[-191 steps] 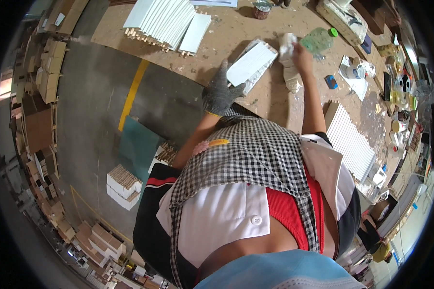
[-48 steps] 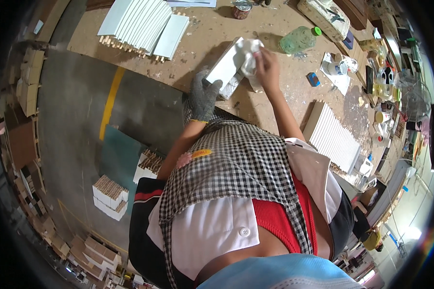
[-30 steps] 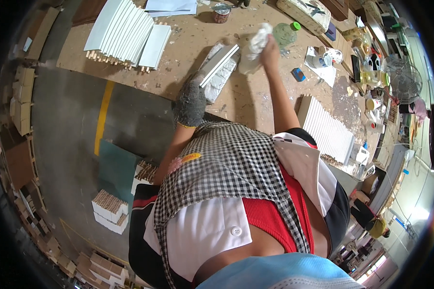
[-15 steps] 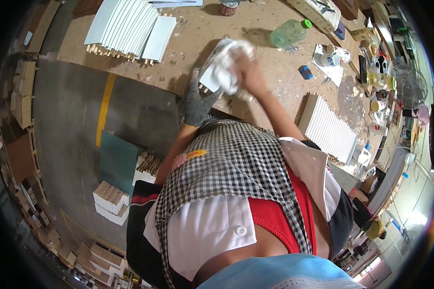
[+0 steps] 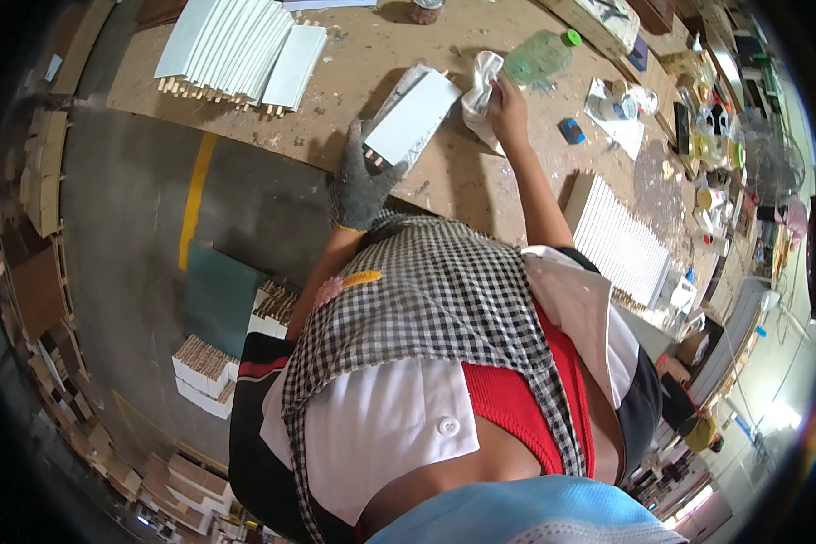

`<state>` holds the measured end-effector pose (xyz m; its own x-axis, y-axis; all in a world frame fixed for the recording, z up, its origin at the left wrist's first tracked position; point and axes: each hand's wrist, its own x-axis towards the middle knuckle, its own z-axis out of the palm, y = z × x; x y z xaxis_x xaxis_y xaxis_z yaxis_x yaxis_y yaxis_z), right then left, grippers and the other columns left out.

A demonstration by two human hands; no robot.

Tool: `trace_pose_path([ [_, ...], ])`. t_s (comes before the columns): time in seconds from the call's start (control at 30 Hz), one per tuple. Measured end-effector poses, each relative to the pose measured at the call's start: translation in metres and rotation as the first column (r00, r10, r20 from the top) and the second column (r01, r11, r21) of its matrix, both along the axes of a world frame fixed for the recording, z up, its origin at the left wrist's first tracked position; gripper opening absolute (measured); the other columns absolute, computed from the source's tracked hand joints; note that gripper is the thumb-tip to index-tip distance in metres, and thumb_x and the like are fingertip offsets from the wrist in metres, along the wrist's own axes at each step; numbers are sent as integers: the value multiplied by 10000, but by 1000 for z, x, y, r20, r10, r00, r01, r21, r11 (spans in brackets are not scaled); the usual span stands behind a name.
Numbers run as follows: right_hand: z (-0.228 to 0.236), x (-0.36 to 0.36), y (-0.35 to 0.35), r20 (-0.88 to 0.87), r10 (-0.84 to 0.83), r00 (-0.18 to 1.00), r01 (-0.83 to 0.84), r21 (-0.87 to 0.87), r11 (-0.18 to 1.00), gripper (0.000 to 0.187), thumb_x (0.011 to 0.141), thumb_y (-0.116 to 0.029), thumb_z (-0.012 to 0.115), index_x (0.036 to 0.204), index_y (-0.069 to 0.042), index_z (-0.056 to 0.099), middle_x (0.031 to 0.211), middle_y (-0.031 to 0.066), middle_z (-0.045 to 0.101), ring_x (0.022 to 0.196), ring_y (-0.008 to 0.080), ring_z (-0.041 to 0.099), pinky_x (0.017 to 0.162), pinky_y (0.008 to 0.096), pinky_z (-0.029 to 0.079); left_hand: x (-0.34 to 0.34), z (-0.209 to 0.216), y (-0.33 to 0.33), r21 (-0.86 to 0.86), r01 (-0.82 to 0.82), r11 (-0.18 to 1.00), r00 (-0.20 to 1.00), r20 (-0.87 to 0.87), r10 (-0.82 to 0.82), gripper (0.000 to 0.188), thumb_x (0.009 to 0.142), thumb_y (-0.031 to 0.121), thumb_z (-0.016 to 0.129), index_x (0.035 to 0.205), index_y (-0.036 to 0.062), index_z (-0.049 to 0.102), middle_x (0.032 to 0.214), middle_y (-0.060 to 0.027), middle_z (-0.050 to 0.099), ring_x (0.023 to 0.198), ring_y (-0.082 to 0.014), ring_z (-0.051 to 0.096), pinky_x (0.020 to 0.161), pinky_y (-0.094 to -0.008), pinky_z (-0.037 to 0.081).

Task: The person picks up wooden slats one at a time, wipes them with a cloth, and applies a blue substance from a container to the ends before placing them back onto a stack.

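My left hand (image 5: 363, 189), in a grey knit glove, grips the near end of a white board (image 5: 415, 120) with wooden dowel pegs at its ends. The board lies at a slant over the worktable, and under its far left side the edge of another pale piece (image 5: 395, 89) shows. To the right of the board, my bare right hand (image 5: 509, 113) pinches a bunched white cloth (image 5: 479, 102), apart from the board. Just beyond that hand, a greenish clear bottle with a green cap (image 5: 537, 60) lies on its side.
A row of white pegged boards (image 5: 231, 50) stands on the worktable (image 5: 245, 134) at the far left; another stack (image 5: 615, 240) is at the right. A small blue block (image 5: 571, 131) and a cup on paper (image 5: 618, 109) lie right of my hand. A tin (image 5: 425, 11) stands at the back.
My right hand has moved right with the cloth, off the white board, whose face is now uncovered. My left hand still holds the board's near end.
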<state>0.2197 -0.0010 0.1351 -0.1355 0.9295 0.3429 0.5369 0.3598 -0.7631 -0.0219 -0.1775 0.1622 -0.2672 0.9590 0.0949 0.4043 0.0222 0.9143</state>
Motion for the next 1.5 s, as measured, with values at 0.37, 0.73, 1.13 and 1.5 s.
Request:
trace_pose_path([
  [0.37, -22, -20, 19, 255, 368, 894, -381, 3, 925, 270, 826, -92, 638, 1084, -79, 718, 1120, 146, 702, 922, 332, 667, 925, 444, 511, 6, 15, 0, -23, -21, 1000, 985, 174, 25, 788, 783, 238, 852, 1412, -21, 457, 1367, -241, 549, 1281, -325, 527, 1046, -430, 448],
  [0.73, 98, -67, -78, 84, 512, 855, -515, 257, 818, 195, 968, -210, 573, 1029, -52, 671, 1085, 137, 666, 1155, 252, 590, 1072, 498, 343, 4, 53, -5, -339, 163, 927, 557, 806, 197, 460, 979, 327, 653, 1298, -1, 611, 1174, -111, 669, 1002, -183, 646, 816, -297, 534],
  [1.13, -16, -6, 91, -297, -171, 939, 93, -259, 961, 449, 1058, -360, 430, 1146, 17, 659, 1068, 156, 680, 957, 187, 611, 845, 344, 500, -29, 12, -9, -377, -96, 921, 478, 794, 375, 407, 982, 303, 650, 1228, -20, 654, 1013, -82, 692, 930, -162, 656, 800, -277, 543],
  [1.5, 46, 87, -118, -166, 128, 978, -207, -858, 470, 460, 974, -404, 590, 966, 38, 716, 714, 44, 645, 664, 101, 561, 625, 317, 464, -148, -29, 70, 356, -219, 909, 558, -719, 416, 584, 874, 347, 720, 1374, 92, 560, 1355, -265, 507, 1224, -441, 495, 1041, -575, 368],
])
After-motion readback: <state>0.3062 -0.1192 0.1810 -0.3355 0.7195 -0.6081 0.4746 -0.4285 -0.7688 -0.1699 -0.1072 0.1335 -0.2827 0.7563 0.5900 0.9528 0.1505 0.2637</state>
